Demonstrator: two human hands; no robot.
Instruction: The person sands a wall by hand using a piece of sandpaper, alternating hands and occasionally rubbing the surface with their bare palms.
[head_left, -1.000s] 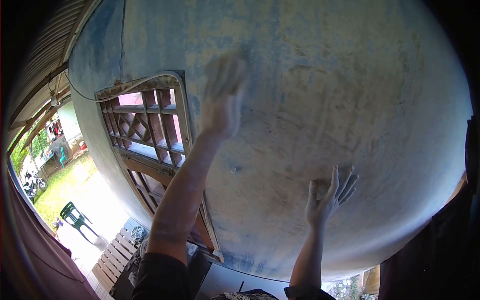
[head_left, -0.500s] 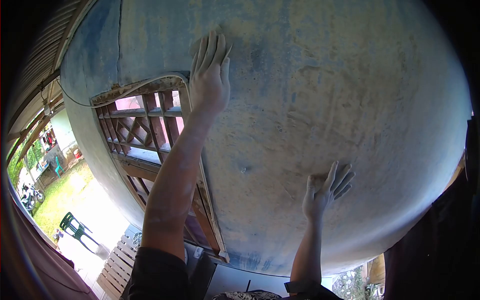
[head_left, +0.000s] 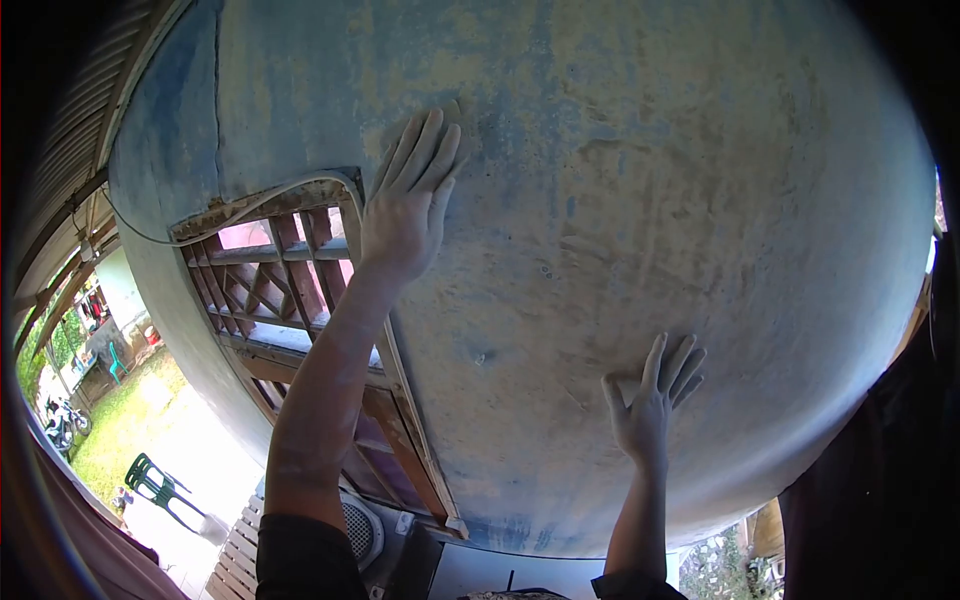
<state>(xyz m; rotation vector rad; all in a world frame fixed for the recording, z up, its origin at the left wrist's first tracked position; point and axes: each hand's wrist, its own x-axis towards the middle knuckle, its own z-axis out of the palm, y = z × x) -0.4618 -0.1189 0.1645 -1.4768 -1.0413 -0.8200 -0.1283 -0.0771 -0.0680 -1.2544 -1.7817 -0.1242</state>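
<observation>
My left hand [head_left: 402, 205] is flat against the weathered blue-grey wall [head_left: 620, 210], beside the upper corner of the wooden window frame. Its dusty fingers are stretched out, pressing a thin sheet whose pale edge shows by the fingertips; most of it is hidden. Lower and to the right, my right hand [head_left: 648, 405] rests on the wall with nothing visible in it, its fingers and thumb spread.
A wooden lattice window [head_left: 270, 265] with a loose white cable [head_left: 240, 212] is at the left. Below stand a slatted bench [head_left: 238, 550], a round speaker-like grille [head_left: 362, 532] and a dark green chair [head_left: 155, 483].
My left hand has slid down the wall with the sheet. My right thumb has spread away from the fingers. The view has shifted slightly, showing the round grille.
</observation>
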